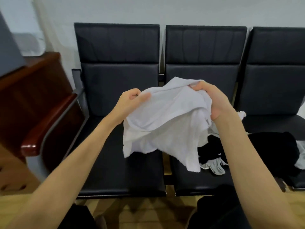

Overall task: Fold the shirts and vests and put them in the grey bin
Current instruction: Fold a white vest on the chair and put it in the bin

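Three black padded seats (118, 90) stood in a row against a pale wall (165, 9), and you faced the left and middle ones. At the far left stood a reddish-brown wooden cabinet (33, 96), with the bench's red-capped armrest (49, 123) running beside it. Wood-patterned flooring (145, 210) showed below the seat fronts.

You held a white garment (165, 126) in the air over the gap between the left and middle seats; its cloth hung crumpled, and whether it was a shirt or a vest could not be told. Its lower edge dangled just above the seat cushions.

On the middle seat, running over onto the right one, a black garment (272, 146) lay in a heap, partly hidden behind your right forearm. A small grey-and-white garment (212, 166) lay at its near edge, just beside the hanging corner of the white garment. Another pale piece of cloth (301, 154) showed at the right edge of the view, and a scrap of white cloth (241, 114) lay on the right seat beyond your right wrist.

Your left hand (130, 103) pinched the upper left edge of the white garment, thumb on top and fingers curled under the cloth. Your right hand (212, 101) gripped the upper right part, fingers bunched round a gathered fold. Both forearms were bare. The grey bin did not appear in the view.
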The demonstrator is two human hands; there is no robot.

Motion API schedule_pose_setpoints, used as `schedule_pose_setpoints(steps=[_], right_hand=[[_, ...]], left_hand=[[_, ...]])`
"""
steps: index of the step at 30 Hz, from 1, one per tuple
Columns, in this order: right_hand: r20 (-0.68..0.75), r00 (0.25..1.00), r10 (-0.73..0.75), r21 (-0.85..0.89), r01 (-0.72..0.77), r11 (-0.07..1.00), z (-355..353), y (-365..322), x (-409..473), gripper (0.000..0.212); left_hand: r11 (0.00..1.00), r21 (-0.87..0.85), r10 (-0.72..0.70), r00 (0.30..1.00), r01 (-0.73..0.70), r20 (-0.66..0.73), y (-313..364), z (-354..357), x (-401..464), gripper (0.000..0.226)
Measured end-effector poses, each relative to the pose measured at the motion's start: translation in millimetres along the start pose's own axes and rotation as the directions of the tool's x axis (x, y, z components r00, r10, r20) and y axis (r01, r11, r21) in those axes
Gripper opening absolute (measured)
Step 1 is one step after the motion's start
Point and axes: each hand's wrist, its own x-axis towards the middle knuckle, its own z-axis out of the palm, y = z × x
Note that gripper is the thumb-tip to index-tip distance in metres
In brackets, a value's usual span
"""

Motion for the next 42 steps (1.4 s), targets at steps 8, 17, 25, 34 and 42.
schedule_pose_setpoints(steps=[8,17,25,34,42], right_hand=[[0.024,1.000,0.012,0.108,-0.014,0.994,42.5,6.3,-7.5,0.026],[0.218,0.974,0.052,-0.034,-0.045,0.998,50.5,9.9,-7.1,0.028],[0.234,0.947,0.220,-0.169,-0.183,0.968,41.7,26.9,1.7,0.026],[0.290,0.918,0.270,0.071,-0.302,0.951,56.6,62.0,15.4,0.033],[0.319,0.870,0.375,0.287,-0.466,0.837,76.2,100.1,40.2,0.102]], left_hand=[[0.948,0.275,-0.194,0.975,0.158,0.109,-32.4,-83.4,-45.7,0.011],[0.953,0.067,-0.224,0.835,0.296,-0.503,-46.1,-133.5,-79.2,0.013],[0.944,-0.154,-0.325,0.732,0.293,-0.599,-51.0,-125.6,-73.4,0.030],[0.968,0.224,-0.037,0.944,0.115,-0.327,-67.2,-77.4,-84.8,0.022],[0.914,0.191,0.359,0.933,-0.359,0.034,-43.5,-25.9,-99.0,0.023]])
